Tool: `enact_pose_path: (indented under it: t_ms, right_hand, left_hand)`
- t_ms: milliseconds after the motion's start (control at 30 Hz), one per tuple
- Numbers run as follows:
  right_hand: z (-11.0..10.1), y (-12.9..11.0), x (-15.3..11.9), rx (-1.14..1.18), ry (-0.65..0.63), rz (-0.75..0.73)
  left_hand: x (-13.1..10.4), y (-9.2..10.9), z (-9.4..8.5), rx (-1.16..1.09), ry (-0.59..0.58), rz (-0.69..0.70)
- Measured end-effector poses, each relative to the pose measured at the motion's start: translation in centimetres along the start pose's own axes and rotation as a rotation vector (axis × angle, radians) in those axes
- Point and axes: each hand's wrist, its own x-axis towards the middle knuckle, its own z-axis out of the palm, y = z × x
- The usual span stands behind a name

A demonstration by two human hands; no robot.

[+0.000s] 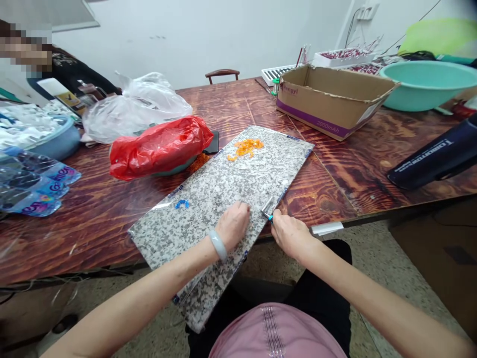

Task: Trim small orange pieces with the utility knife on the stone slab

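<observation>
A long speckled grey-and-white board lies slantwise on the wooden table, its near end jutting over the edge. My left hand rests on it with the fingers curled closed; whatever they may hold is hidden. At the board's right edge, my right hand is closed around a small metal-tipped tool with a teal handle; its exact kind is too small to make out. Farther up the board sit a pile of orange pieces and many thin whitish strands. A blue curved piece lies toward the left.
Left of the board are a red plastic bag over a bowl, a white plastic bag and water bottles. A cardboard box, a green basin and a dark tumbler stand right. Another person is at far left.
</observation>
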Motion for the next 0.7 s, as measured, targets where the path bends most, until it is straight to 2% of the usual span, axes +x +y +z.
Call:
enact_pose_path:
  t_ms: [67,167,300,400,700]
  right_hand:
    - [0.2,0.4,-0.4,-0.006,-0.017,0.004]
    - [0.4,0.8,-0.8,-0.008,-0.018,0.002]
    - [0.6,1.0,-0.7,-0.001,-0.006,-0.016]
    - [0.7,1.0,-0.7,0.008,0.008,-0.02]
    - [1.0,1.4,-0.8,0.078,0.029,-0.035]
  left_hand:
    - [0.0,-1.4,-0.5,0.028,0.047,-0.059]
    - [-0.3,-2.1,-0.8,-0.038,0.044,-0.032]
    - [-0.9,0.1,-0.3,-0.161,-0.005,0.04]
    - [-1.1,1.6,0.3,-0.166,-0.002,0.033]
    - [-0.7,2.1,0.4,-0.135,0.03,-0.008]
